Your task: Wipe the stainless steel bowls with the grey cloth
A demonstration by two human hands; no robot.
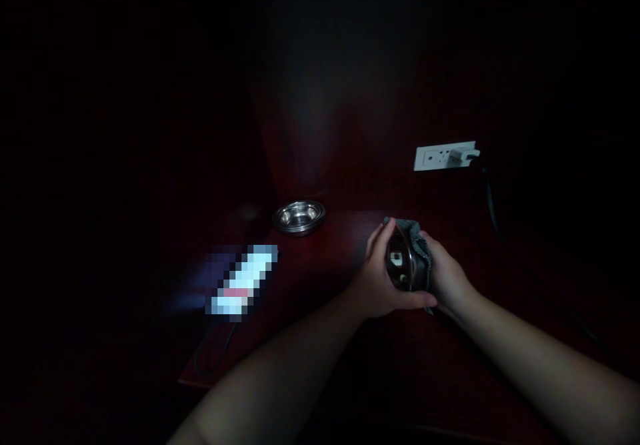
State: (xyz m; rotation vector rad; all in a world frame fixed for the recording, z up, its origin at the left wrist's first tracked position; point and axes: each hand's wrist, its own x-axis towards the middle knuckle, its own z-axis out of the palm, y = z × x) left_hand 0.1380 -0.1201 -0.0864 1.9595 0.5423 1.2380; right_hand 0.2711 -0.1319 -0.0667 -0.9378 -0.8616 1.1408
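Note:
My left hand (pixel 377 278) is wrapped round a shiny metal bowl (pixel 400 273) that is tipped on its side above the table. Its thumb and fingers lie along the rim. A dark grey-green cloth (pixel 423 248) covers the bowl's right side and top edge. My right hand (pixel 447 271) presses this cloth against the bowl, its fingers partly hidden behind cloth and metal. Farther back on the left, a small stack of shiny metal bowls (pixel 300 217) stands upright on the table.
A lit phone (pixel 245 281), its screen blurred out, lies on the left of the dark red table (pixel 320 265), with a thin cable by it. On the back panel sits a white socket plate (pixel 433 157) with a plug and black cord (pixel 490 198). Surroundings are very dark.

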